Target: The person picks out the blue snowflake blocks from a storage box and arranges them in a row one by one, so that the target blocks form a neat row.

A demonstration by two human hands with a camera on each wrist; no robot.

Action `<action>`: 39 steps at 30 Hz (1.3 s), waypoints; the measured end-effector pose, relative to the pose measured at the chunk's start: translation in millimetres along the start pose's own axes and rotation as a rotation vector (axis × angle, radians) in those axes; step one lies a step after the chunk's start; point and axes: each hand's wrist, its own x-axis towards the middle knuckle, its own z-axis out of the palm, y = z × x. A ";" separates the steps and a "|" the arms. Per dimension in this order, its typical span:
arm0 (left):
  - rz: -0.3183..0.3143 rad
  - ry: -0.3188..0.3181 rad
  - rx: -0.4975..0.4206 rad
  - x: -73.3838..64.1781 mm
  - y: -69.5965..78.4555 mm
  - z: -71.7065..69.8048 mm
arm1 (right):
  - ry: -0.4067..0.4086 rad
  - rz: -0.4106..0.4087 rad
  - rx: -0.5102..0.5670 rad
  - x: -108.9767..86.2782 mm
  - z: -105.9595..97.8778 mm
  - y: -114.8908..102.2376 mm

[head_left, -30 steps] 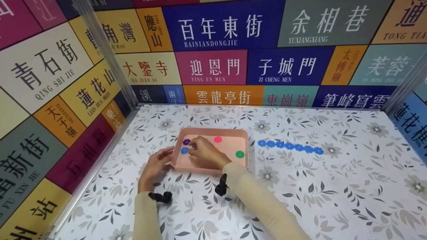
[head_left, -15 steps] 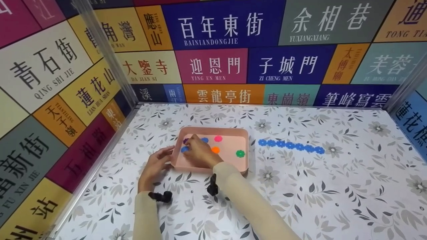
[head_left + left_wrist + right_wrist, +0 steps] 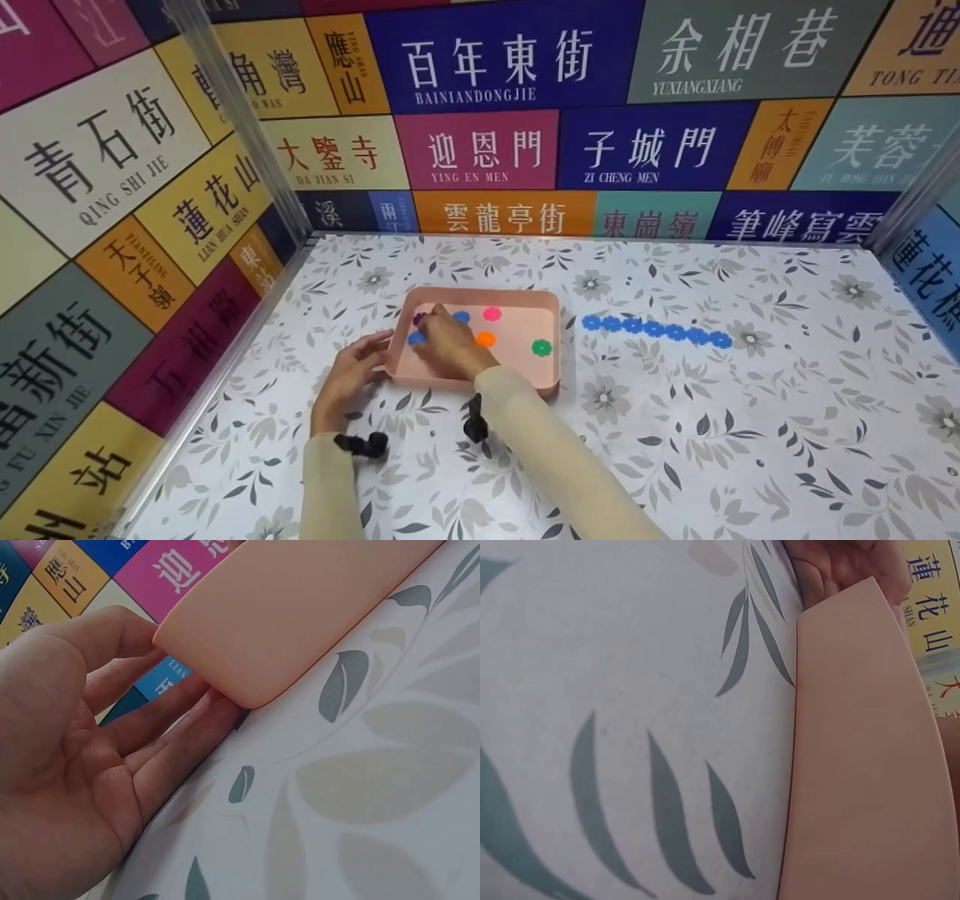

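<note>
A shallow pink tray holds several small flower-shaped pieces. My left hand lies at its left side, thumb and fingers against the tray corner and otherwise extended; the left wrist view shows this hand from the palm side. Over the left part of the tray floor, my right hand reaches down with bent fingers. A purple flower piece and a blue flower piece show partly beside its fingers. Its fingertips are hidden, so whether it pinches a piece is unclear. Mostly the tray's outer wall fills the right wrist view.
Also in the tray are a second blue flower piece, a pink one, an orange one and a green one. Right of it, a row of blue flower pieces lies on the floral tabletop. Printed walls border the table.
My right hand has shifted slightly left and down in the tray, uncovering the second blue piece and more of the orange one. My left hand has stayed in place.
</note>
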 end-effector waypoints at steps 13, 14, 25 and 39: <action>-0.077 0.012 0.000 -1.3 2.0 -0.5 | -0.039 0.043 0.002 -0.2 -4.8 -1.1; -0.086 0.016 0.006 -1.3 2.3 -0.5 | -0.039 0.039 -0.006 0.1 -5.2 -1.2; -0.086 0.021 0.011 -0.7 3.4 0.9 | 0.003 -0.016 -0.071 0.0 -8.5 0.7; -0.108 0.025 0.031 -0.9 3.2 1.6 | -0.012 -0.038 -0.028 -14.0 -28.4 4.6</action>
